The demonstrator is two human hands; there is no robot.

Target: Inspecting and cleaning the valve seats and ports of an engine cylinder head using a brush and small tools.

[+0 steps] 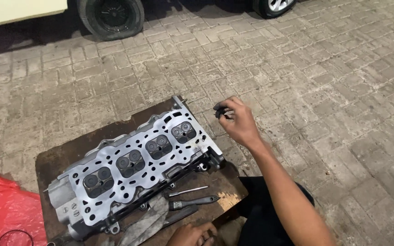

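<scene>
On the brick paving (334, 82) lies a brown board (60, 157), and on it the grey cylinder head (137, 166) rests slanted, its four dark chambers facing up, with a red plastic bag (5, 207) at its 9 o'clock and a car tyre (110, 16) at 12 o'clock. Your right hand (238, 123), at 2 o'clock of the head, pinches a small black part (220, 112) between the fingertips, above the paving. Your left hand (192, 234), at 5 o'clock, rests with curled fingers near a grey rag (149, 223), a dark-handled tool (192, 202) and a thin metal rod (188, 191); I cannot tell whether it grips anything.
</scene>
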